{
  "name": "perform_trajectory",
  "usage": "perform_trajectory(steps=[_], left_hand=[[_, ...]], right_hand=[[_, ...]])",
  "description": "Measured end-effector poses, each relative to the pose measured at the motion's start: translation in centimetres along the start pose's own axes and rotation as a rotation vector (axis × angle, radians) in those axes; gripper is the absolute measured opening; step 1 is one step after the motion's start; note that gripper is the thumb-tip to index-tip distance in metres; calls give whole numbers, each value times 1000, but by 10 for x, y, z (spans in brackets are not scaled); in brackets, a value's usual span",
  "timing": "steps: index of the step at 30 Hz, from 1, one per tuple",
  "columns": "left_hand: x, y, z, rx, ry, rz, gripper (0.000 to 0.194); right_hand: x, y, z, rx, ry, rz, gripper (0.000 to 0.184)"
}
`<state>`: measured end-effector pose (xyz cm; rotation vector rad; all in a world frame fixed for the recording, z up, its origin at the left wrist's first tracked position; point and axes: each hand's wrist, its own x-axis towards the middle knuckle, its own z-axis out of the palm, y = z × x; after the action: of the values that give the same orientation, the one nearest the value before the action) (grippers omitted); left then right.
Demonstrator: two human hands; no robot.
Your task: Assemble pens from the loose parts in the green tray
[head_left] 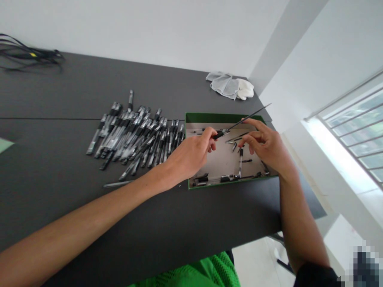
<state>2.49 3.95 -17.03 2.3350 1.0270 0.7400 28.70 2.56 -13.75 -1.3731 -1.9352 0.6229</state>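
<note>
My left hand (191, 153) is closed around the black grip of a gel pen part (220, 134), over the left side of a shallow green box (189, 117). A long thin dark refill (254, 113) sticks out of that part, slanting up to the right. Above the box's right side is my right hand (263, 145), its index finger stretched out at the refill, apparently touching it. The thumb and other fingers are bent and apart, with no held thing visible. Inside the box lie loose pen parts, among them a clear barrel with a black grip (241, 161) and small clips (234, 147).
A big heap of clear pens with black grips (134, 133) lies left of the box on the dark table (167, 227). White gloves (229, 85) rest at the back right. Black cables (32, 54) lie at the far left. A barred window (362, 135) is on the right.
</note>
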Motion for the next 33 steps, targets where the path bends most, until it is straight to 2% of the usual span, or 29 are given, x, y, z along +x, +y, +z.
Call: perform_trajectory(steps=[4,7,11,16,22,27,33], left_hand=[[-1,1,1,-48,36,-6,20],[0,2,0,-61,22,-11,19],[2,3,-1,22,-65,-26,21],[3,4,-3,61,-89,-28,23],[2,5,-3,91,-91,-21,21],[3,3,-2,98,-79,-12,21],[2,4,-2,90,-75,-7,23]], right_hand=[[2,16,-12,-317,7,-14,27],[2,25,-20,-400,15,3,25],[1,28,-22,-440,-44,7,26],[5,27,-12,-502,-126,-18,23],[27,15,14,-843,-332,-49,22],[47,19,30,-1017,-483,27,23],[49,22,32,-1086,-526,56,26]])
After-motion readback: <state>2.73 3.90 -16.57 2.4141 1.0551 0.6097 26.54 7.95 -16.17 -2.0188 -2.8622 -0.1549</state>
